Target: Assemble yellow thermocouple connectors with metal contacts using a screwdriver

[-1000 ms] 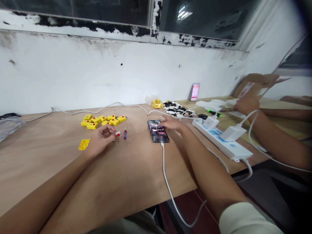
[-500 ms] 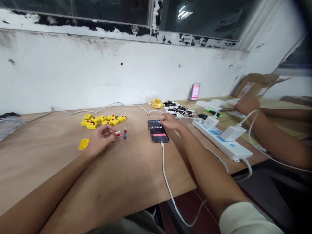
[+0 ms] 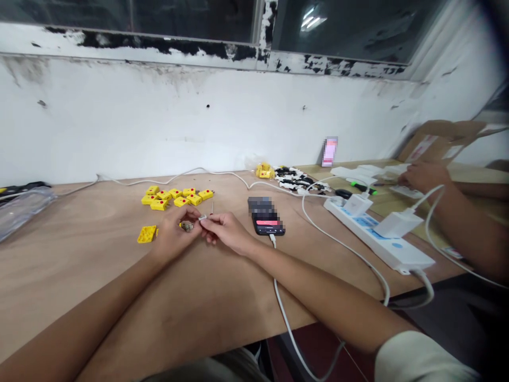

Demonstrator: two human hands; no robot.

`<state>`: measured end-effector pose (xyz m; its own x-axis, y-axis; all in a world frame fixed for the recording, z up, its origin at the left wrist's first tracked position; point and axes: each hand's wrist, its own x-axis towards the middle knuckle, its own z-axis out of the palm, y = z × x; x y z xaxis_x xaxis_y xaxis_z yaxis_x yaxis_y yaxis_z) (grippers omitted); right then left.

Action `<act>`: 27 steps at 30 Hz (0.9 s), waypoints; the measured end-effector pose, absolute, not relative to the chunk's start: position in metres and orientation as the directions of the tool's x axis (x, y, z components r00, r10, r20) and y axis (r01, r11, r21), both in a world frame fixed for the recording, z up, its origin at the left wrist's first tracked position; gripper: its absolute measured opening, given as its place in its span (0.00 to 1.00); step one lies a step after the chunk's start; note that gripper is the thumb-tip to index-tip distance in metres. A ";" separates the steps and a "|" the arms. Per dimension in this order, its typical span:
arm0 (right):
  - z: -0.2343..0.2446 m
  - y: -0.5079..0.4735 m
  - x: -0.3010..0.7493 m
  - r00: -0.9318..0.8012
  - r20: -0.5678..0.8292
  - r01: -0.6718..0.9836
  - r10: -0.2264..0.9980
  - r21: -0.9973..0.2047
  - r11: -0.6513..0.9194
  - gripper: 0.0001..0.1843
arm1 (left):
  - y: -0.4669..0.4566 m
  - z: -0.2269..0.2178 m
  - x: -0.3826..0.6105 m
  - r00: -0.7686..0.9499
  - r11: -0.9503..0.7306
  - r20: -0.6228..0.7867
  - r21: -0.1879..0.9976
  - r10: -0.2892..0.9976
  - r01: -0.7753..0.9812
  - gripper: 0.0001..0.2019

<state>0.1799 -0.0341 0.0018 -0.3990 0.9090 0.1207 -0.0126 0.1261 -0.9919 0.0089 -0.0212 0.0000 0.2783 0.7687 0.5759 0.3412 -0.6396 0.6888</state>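
While the right grip [image 3: 226,231] pinches a white part [image 3: 202,217], the left grip [image 3: 173,236] holds a rough lump [image 3: 186,226].

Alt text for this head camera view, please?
The left hand and right hand meet over a wooden table, the right pinching a small white part, near yellow red-dotted blocks and a phone; another person's hand is at right.

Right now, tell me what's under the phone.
The phone lies flat on the wooden bench top. Its body covers the spot beneath it, so nothing there can be seen; only the white charging cable leaves its lower end.
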 end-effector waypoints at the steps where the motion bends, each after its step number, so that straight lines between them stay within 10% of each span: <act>1: 0.000 -0.035 0.179 -0.375 0.130 -0.039 0.918 -0.991 0.125 0.21 | -0.022 0.000 0.009 0.277 -0.649 0.588 0.663 0.760 0.372 0.05; 13: 0.007 -0.032 0.193 -0.412 0.265 0.317 0.872 -0.856 0.409 0.20 | -0.017 0.005 0.007 0.459 -0.790 0.652 0.410 0.604 0.456 0.12; 27: 0.004 -0.036 0.196 -0.496 0.669 0.697 0.553 -0.074 0.714 0.10 | -0.022 0.009 0.015 0.292 -0.536 0.457 0.784 0.840 0.313 0.06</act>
<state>0.1958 -0.0359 0.0042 -0.4962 0.5534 0.6690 0.6966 0.7137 -0.0736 0.0155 -0.0225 0.0092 0.2920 0.8401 0.4572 0.3132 -0.5357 0.7842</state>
